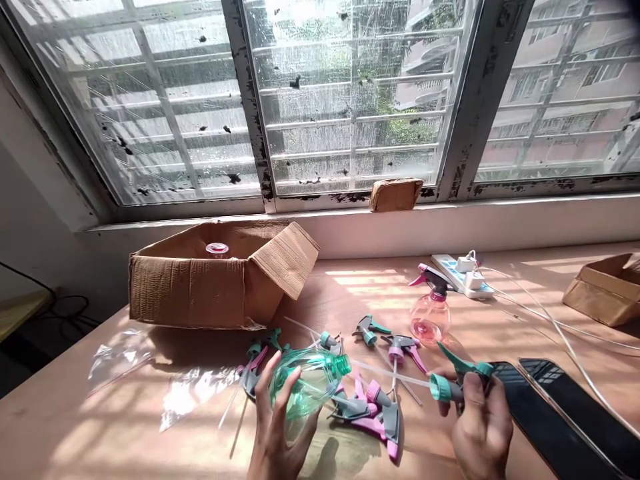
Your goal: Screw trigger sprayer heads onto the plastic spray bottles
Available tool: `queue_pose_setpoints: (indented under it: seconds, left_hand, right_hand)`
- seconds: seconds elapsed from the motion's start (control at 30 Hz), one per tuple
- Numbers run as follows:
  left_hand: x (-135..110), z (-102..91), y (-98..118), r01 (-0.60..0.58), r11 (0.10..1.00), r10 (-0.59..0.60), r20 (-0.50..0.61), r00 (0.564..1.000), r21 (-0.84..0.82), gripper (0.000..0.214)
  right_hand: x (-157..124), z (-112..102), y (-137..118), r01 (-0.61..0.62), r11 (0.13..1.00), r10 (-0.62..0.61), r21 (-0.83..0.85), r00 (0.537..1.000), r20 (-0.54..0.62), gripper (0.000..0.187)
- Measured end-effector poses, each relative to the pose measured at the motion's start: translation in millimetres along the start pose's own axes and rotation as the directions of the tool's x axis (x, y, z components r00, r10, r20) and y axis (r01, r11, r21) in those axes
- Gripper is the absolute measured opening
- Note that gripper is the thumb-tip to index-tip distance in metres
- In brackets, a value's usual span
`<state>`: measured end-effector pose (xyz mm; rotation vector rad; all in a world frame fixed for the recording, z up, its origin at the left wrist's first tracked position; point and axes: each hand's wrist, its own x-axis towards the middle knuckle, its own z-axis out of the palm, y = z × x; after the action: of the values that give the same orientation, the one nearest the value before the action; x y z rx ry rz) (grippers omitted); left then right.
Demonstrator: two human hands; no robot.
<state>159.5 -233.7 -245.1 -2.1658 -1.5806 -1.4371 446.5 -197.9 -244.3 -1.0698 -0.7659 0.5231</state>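
Far left of the frame: crumpled clear plastic bags (150, 373) lying flat on the wooden table (75, 427), one nearer the left edge, one nearer the centre. Above them, left of centre, an open cardboard box (200, 287) with one flap hanging out to the right; inside, a pink-capped clear bottle top (217, 250) just showing over the rim.

Lower centre: left hand (280, 427), fingers curled around a green transparent bottle (310, 377), held on its side just above the table, threaded neck pointing right. Firmly grasped, thumb on the near side, fingertips over the top.

Behind and beside the bottle: a loose heap of trigger spray heads (370, 407), grey with teal or pink levers, some with thin white dip tubes sticking out, spread across the middle of the table.

Right of centre, further back: a pink spray bottle (431, 313), upright, trigger head fitted, well apart from both hands.

Lower right: right hand (480, 427), closed around a teal-and-grey trigger spray head (457, 383), collar facing left toward the green bottle's neck, its long clear dip tube reaching left, tip near the neck; whether inside it, cannot tell.

Upper right of the table: a white power strip (460, 273) with a plugged-in adapter and white cables trailing right. Bottom right corner: two dark phones (560, 420) lying side by side, just beside the right hand. Far right edge: a second small cardboard box (605, 287).

Along the top: a grimy barred window (350, 100), a brown block (396, 195) on the sill.
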Motion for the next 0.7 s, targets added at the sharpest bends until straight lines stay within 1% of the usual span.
queue_pose_setpoints:
  seconds: [0.07,0.13,0.2,0.23,0.27,0.3,0.37,0.43,0.47,0.5,0.57,0.6,0.63,0.67,0.7]
  left_hand:
    - [1,0.2,-4,-0.055,0.998,0.055,0.018,0.998,0.020,0.064]
    - [1,1.9,-8,-0.149,0.989,0.148,0.079,0.986,0.013,0.064]
    - [1,5.5,-9,-0.245,0.968,0.251,0.134,0.959,-0.058,0.067]
    - [0,7.8,-8,-0.276,0.954,0.290,0.136,0.947,-0.115,0.071]
    - [-1,10.1,-6,-0.283,0.943,0.305,0.120,0.945,-0.173,0.076]
    - [-2,12.1,-4,-0.265,0.938,0.292,0.096,0.952,-0.222,0.080]
    - [-5,14.3,1,-0.165,0.947,0.196,0.086,0.977,-0.277,0.087]
    - [-7,13.1,4,-0.047,0.957,0.092,0.147,0.985,-0.287,0.090]
    - [-8,11.6,4,0.004,0.958,0.052,0.186,0.981,-0.287,0.091]
    - [-8,9.9,2,0.035,0.956,0.030,0.213,0.977,-0.292,0.091]
    - [-8,7.5,-3,0.073,0.951,0.000,0.234,0.972,-0.301,0.090]
    - [-8,7.3,-6,0.089,0.949,-0.014,0.241,0.970,-0.303,0.090]
    - [-9,7.8,-9,0.102,0.947,-0.024,0.249,0.968,-0.304,0.089]
    - [-9,9.1,-12,0.121,0.944,-0.038,0.263,0.964,-0.307,0.087]
    - [-10,10.8,-14,0.145,0.938,-0.054,0.281,0.958,-0.315,0.085]
  right_hand:
    - [-2,-1,7,0.016,1.000,-0.015,-0.017,0.998,0.063,0.042]
    - [-7,-2,16,0.022,0.999,-0.027,0.030,0.982,0.186,0.034]
    - [-12,-3,24,0.026,0.995,-0.058,0.098,0.941,0.333,0.027]
    - [-14,-3,27,0.037,0.992,-0.082,0.119,0.916,0.393,0.027]
    - [-16,-3,28,0.053,0.990,-0.105,0.129,0.894,0.436,0.029]
    - [-18,-3,28,0.070,0.989,-0.124,0.132,0.879,0.460,0.032]
    - [-19,-1,25,0.095,0.986,-0.148,0.136,0.875,0.461,0.031]
    - [-19,-1,20,0.062,0.987,-0.127,0.146,0.861,0.492,0.030]
    - [-19,-2,19,0.028,0.988,-0.106,0.154,0.843,0.528,0.030]
    - [-19,-3,19,-0.015,0.987,-0.081,0.160,0.814,0.575,0.030]
    - [-20,-6,21,-0.103,0.980,-0.036,0.170,0.749,0.662,0.028]
    - [-21,-8,23,-0.136,0.976,-0.019,0.172,0.728,0.685,0.029]
    - [-22,-8,24,-0.165,0.971,0.000,0.171,0.718,0.697,0.030]
    - [-23,-8,25,-0.173,0.971,0.010,0.165,0.718,0.696,0.031]
    - [-23,-8,24,-0.148,0.977,-0.001,0.156,0.723,0.691,0.032]
